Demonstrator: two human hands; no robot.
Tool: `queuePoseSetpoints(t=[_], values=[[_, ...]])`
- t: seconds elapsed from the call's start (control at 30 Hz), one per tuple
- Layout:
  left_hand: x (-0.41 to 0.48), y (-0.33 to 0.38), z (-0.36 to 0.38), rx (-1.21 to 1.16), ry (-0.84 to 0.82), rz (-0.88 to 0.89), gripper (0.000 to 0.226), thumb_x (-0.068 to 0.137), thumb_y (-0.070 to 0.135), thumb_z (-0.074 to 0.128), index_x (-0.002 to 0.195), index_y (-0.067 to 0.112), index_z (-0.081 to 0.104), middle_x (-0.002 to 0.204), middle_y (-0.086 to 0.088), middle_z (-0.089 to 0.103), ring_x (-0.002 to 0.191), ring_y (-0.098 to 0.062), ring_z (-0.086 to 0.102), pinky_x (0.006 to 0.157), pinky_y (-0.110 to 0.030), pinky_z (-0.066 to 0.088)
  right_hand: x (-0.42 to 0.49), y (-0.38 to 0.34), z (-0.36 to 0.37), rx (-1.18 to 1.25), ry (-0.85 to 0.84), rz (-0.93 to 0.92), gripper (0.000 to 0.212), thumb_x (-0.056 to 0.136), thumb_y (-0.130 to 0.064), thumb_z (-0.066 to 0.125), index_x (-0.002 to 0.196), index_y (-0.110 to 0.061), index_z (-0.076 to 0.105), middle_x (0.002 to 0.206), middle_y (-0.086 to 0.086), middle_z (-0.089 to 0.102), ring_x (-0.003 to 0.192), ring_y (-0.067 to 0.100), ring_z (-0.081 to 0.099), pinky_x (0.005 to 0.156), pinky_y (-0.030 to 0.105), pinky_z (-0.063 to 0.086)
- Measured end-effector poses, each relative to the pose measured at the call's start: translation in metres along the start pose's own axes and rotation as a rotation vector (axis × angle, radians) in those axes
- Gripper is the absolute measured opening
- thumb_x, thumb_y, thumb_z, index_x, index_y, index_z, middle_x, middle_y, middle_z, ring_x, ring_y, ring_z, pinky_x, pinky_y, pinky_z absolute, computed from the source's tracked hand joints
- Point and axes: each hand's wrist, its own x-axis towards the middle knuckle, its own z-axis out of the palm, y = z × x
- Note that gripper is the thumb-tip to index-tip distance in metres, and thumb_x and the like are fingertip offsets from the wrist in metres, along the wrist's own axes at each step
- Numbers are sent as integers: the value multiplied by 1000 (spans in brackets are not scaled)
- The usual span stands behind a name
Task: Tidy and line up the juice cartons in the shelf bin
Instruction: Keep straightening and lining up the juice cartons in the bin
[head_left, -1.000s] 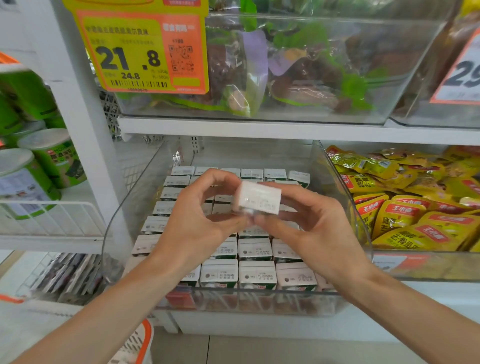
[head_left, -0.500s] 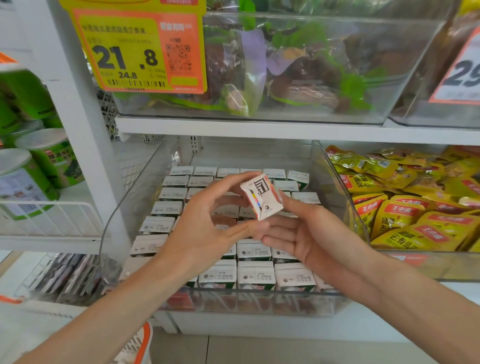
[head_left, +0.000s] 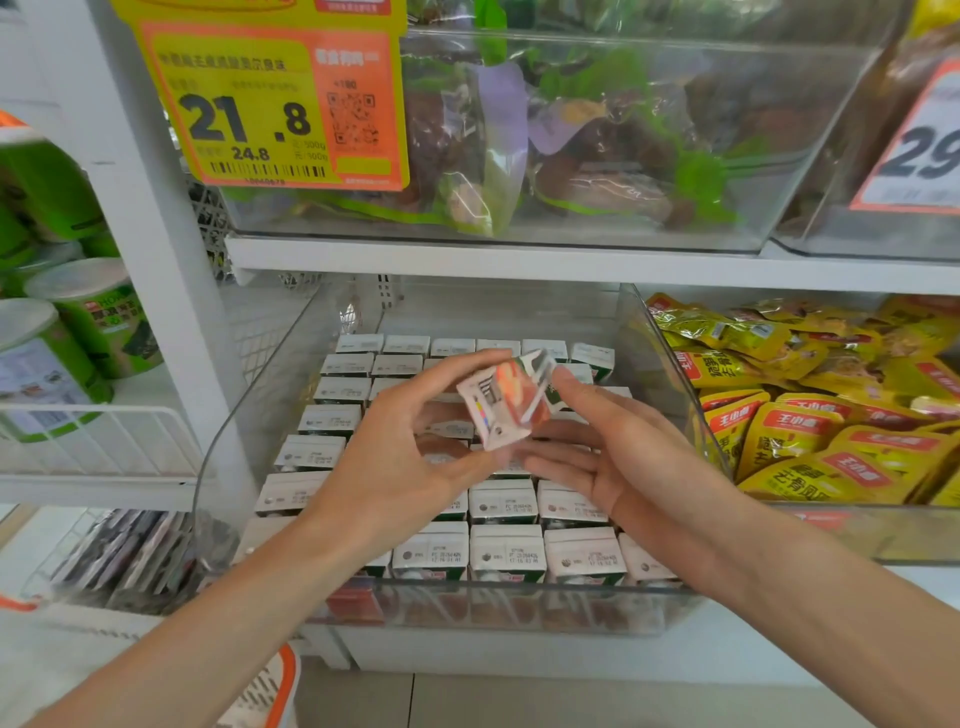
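I see a white lower shelf (head_left: 519, 657) with a clear plastic bin (head_left: 260, 415) sitting on it. Inside the bin, small white-topped juice cartons (head_left: 506, 553) stand in rows, close together. Just beside it on the right, on the same shelf, sits another clear bin (head_left: 857, 535) full of yellow snack bags (head_left: 831, 467). The white upper shelf (head_left: 519, 265) holds a big clear tub (head_left: 831, 130). Off to the left, green round cans (head_left: 98, 317) stand on a white side shelf (head_left: 78, 486) behind a wire rail.
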Motion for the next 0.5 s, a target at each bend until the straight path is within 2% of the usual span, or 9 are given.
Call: queuePoseSetpoints(t=[0.07,0.13,0.27,0.33,0.4,0.5], values=[[0,-2,1,18,-34,-24,75,82,2,86,135,48,61,123,23,70,108,-6,72,89,-22,59,1,-3,-2,-10,25,-59,45,95,-35,75,122,-2,65,108,25,78,96,30,80,75,27,65],[1,-3,5,36,-51,-36,78,81,-2,85,134,50,60,123,25,68,107,-4,72,88,-21,59,2,-7,-3,-85,38,-101,48,90,-36,79,122,-5,61,107,17,80,96,28,80,79,29,65],[5,-4,12,31,-26,-19,79,80,-1,86,129,55,60,117,29,67,100,-3,73,83,-18,59,7,-17,-2,-331,7,-183,48,85,-33,86,128,-25,67,118,9,77,97,21,80,83,31,65],[10,-7,15,43,-11,-18,80,81,0,86,130,56,57,117,29,66,101,-1,71,84,-18,58,11,-23,-3,-531,14,-289,46,86,-30,86,129,-29,68,117,4,75,96,15,79,80,28,65],[17,-13,17,89,0,-22,80,85,0,82,133,56,52,116,26,67,107,3,67,89,-19,57,19,-31,-10,-830,97,-477,49,85,-31,87,130,-31,66,112,-3,73,95,11,75,81,26,62],[33,-20,22,175,53,-26,65,94,3,73,139,45,52,118,26,65,108,8,62,96,-20,55,30,-42,-21,-1191,222,-675,58,85,-30,88,135,-32,60,125,-7,59,109,9,59,88,24,49]])
